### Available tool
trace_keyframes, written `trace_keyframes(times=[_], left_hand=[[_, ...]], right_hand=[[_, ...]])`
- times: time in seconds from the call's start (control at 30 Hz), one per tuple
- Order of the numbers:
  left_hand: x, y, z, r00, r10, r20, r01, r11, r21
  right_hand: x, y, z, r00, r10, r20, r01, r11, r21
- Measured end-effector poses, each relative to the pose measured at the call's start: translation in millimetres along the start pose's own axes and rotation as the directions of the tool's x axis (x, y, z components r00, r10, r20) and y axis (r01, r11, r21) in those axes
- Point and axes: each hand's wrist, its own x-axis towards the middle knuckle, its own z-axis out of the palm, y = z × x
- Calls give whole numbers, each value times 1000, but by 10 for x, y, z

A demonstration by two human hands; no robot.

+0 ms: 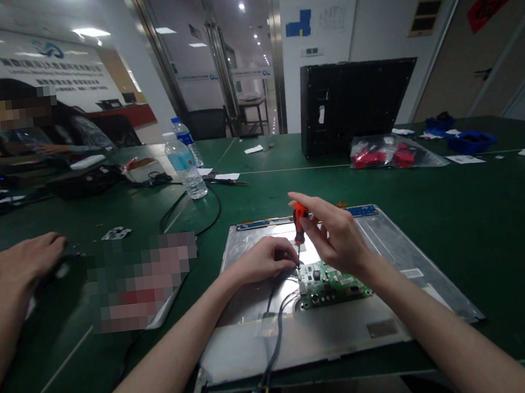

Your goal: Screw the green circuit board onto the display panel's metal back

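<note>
A silver metal display panel (390, 252) lies flat on the green table in front of me. A small green circuit board (332, 283) sits on its middle. My right hand (336, 232) is closed around a red-handled screwdriver (298, 218), held upright with its tip down at the board's left corner. My left hand (262, 260) rests on the panel just left of the tip, fingers pinched together near the screw spot; what they hold is too small to see. Black cables (276, 326) run from the board toward me.
Another person's hand and forearm (25, 262) rest on the table at the left, next to a blurred patch. Two water bottles (185, 165) stand farther back, beside a black cable. A black monitor case (351, 106) and a bag of red parts (389, 155) sit behind.
</note>
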Motion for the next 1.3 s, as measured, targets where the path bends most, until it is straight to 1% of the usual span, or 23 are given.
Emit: trace_keyframes(times=[0.13, 0.2, 0.37, 0.43, 0.53, 0.63, 0.83, 0.93, 1.07, 1.13, 1.2, 1.3], left_hand=[[-9, 18, -7, 1000, 1, 8, -1, 1000, 23], [-13, 18, -6, 1000, 0, 4, 0, 999, 45], [-3, -11, 6, 1000, 18, -12, -17, 1000, 25], [-1, -16, 6, 1000, 19, -11, -19, 999, 27], [-9, -9, 0, 1000, 17, -3, -17, 999, 39], [-20, 0, -4, 1000, 14, 0, -14, 999, 44], [-13, -3, 5, 1000, 7, 3, -7, 1000, 12], [-3, 0, 5, 1000, 1, -7, -1, 1000, 4], [-3, 8, -2, 1000, 0, -4, 0, 1000, 16], [-7, 12, -5, 1000, 6, -3, -6, 999, 32], [-10, 13, -6, 1000, 14, -5, -14, 999, 48], [-10, 5, 0, 1000, 17, 0, -17, 999, 47]], right_hand=[[-2, 29, 15, 998, 1, -56, -5, 997, -73], [-4, 27, 8, 998, -3, -61, -3, 996, -93], [12, -16, -20, 1000, -20, -21, 19, 1000, -22], [19, -16, -15, 1000, -17, -15, 16, 1000, -22], [15, 13, 7, 998, 25, -52, -27, 998, -48], [-3, 40, 22, 995, 36, -90, -43, 997, -68], [-12, 19, 5, 1000, 9, -3, -9, 1000, -16], [-1, 24, 13, 1000, 9, -10, -9, 1000, -2], [-4, 57, 32, 996, 20, -82, -22, 999, -27], [-15, 65, 30, 995, 9, -97, -15, 998, -58], [-25, 59, 23, 997, -3, -79, -3, 997, -79], [-30, 33, 11, 999, -1, -35, -1, 999, -52]])
